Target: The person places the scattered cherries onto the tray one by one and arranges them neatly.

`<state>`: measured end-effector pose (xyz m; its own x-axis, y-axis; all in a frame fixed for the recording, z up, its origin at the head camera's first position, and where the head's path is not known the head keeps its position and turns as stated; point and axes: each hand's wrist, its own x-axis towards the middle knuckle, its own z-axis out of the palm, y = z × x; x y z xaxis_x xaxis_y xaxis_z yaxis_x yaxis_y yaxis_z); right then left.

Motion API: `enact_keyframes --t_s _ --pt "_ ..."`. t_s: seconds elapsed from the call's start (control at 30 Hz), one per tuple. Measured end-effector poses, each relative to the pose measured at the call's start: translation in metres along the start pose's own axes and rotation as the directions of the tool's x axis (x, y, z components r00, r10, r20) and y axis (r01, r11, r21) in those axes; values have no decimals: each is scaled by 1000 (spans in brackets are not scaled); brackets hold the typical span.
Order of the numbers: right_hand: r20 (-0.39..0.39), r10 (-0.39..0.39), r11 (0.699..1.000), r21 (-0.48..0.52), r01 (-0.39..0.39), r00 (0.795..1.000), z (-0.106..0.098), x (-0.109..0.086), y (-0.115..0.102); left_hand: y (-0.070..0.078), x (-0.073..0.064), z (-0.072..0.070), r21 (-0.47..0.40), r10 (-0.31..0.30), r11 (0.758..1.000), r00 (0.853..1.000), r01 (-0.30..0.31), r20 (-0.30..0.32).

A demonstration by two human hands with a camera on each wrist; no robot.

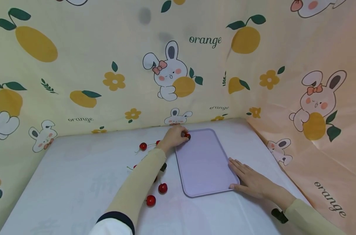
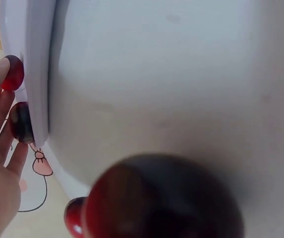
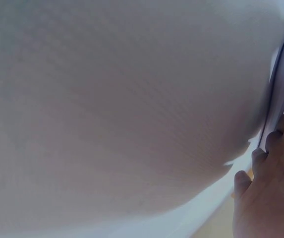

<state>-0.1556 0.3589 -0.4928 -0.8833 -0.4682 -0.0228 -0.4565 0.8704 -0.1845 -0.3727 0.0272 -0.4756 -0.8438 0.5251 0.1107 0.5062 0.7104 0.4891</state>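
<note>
A cream and peach cloth (image 1: pixel 116 42), printed with rabbits, oranges, flowers and the word "orange", stands behind and to the right of a white-covered bench (image 1: pixel 69 182). On the bench lies a pale purple tray (image 1: pixel 205 163) with rounded corners and a low raised rim. A beige left sleeve (image 1: pixel 137 186) reaches across the bench on the tray's left; a beige right sleeve (image 1: pixel 310 215) comes in from the near right.

The right hand (image 1: pixel 252 181) lies along the tray's right side near the close corner, its fingers straight and their tips on the rim, the thumb set apart at the corner. The left hand (image 1: pixel 173 137) is at the tray's far left corner, pinching a held cherry (image 2: pixel 14 73) between thumb and fingers. A second cherry (image 2: pixel 22 122), darker, sits against the other fingers of that hand; whether either cherry touches the tray cannot be told.

More cherries lie on the bench left of the tray: a far cherry (image 1: pixel 143 146) with its stem, and two near cherries, one (image 1: pixel 162 188) slightly farther off than the other (image 1: pixel 150 200). Others are partly hidden by the left sleeve and hand.
</note>
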Motion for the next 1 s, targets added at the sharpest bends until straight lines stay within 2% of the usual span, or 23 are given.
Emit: enact_keyframes --t_s 0.3,0.53,0.8,1.0 --pt "6 2 1000 16 -2 1000 0 2 -1 3 -2 -13 -73 43 996 998 -46 -45" --pt "11 8 1000 15 -8 1000 -1 1 0 7 -9 -28 -97 62 993 998 -64 -23" --pt "7 15 1000 3 -15 1000 -2 -1 -1 7 -29 -50 -94 141 985 990 -142 -13" --pt "-15 -4 1000 -3 4 1000 -1 -1 -2 -3 -48 -56 -59 173 983 985 -172 15"
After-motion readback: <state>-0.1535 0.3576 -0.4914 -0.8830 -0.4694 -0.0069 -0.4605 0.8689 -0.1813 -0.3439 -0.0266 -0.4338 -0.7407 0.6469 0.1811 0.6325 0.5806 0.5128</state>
